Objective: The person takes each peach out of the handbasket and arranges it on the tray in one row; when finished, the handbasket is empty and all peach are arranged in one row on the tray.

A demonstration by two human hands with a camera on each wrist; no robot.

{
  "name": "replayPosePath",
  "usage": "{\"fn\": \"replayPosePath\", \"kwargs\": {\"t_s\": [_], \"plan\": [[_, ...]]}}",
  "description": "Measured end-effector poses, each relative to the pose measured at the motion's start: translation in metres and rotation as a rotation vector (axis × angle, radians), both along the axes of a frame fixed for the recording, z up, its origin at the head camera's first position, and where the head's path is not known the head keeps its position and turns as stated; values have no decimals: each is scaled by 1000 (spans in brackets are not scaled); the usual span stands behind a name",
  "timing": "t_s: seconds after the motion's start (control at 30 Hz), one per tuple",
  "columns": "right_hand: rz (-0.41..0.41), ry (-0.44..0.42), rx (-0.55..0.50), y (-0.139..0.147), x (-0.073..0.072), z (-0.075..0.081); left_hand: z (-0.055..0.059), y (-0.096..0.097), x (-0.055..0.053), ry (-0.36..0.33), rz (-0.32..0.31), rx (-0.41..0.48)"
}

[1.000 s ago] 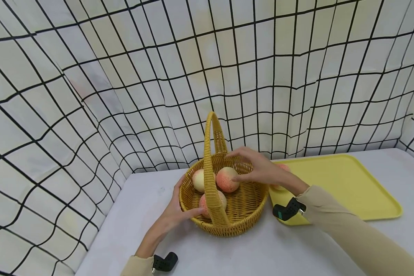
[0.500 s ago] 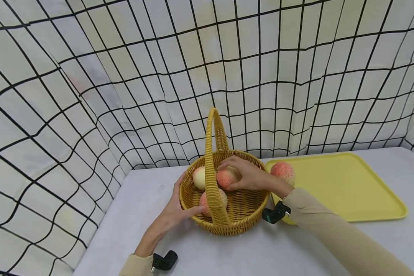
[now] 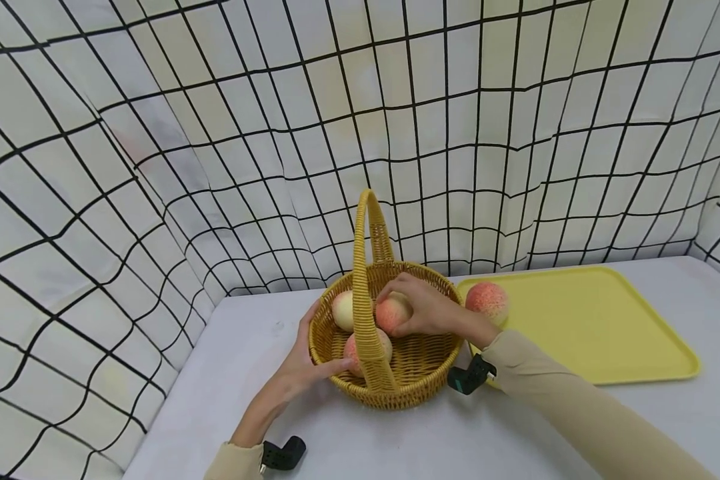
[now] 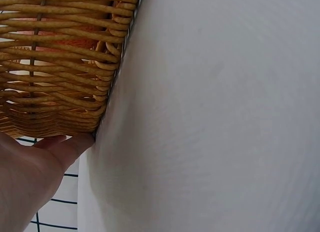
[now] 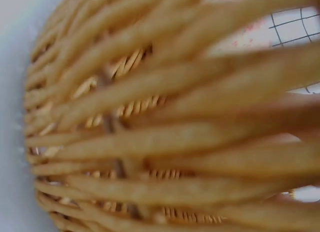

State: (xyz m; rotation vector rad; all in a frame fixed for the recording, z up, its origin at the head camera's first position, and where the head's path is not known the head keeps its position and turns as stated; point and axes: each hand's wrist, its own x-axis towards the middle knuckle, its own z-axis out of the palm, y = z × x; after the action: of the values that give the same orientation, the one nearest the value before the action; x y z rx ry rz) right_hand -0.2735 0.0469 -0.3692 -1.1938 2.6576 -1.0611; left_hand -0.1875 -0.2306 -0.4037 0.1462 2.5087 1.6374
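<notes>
In the head view, a round wicker basket [image 3: 423,383] with a tall arched handle [image 3: 362,267] stands on the white table. Inside lie a pale peach [image 3: 343,311], a pink and cream peach [image 3: 353,353] near the front, and a pinker peach [image 3: 390,315] at the middle. My right hand [image 3: 423,305] reaches over the right rim and grips that middle peach between thumb and fingers. My left hand [image 3: 297,363] holds the basket's left side, thumb at the front rim. The left wrist view shows its fingers [image 4: 70,147] against the woven wall, low near the table.
A yellow tray [image 3: 600,327] lies right of the basket, with another pink peach [image 3: 487,302] at its left end. Behind the table [image 3: 216,413] hangs white cloth under a black net [image 3: 420,160]. Woven strands [image 5: 165,137] fill most of the right wrist view.
My right hand has moved left and down into the basket and closed round the middle peach. The peach on the tray has come into fuller view. My left hand keeps its place.
</notes>
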Motion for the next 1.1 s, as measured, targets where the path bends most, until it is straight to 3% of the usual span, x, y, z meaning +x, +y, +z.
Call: {"fn": "replayPosePath", "kwargs": {"t_s": [0.17,0.37,0.87,1.1], "plan": [[-16,-69,-14,5,7,2,-4,-2,1,11,-1,17],[85,-116,29,20,17,5,-4,-3,1,10,0,29],[164,-32,-23,37,20,4,0,0,-2,11,-11,3],[158,14,49,34,21,3,1,0,-4,10,-11,1]]}}
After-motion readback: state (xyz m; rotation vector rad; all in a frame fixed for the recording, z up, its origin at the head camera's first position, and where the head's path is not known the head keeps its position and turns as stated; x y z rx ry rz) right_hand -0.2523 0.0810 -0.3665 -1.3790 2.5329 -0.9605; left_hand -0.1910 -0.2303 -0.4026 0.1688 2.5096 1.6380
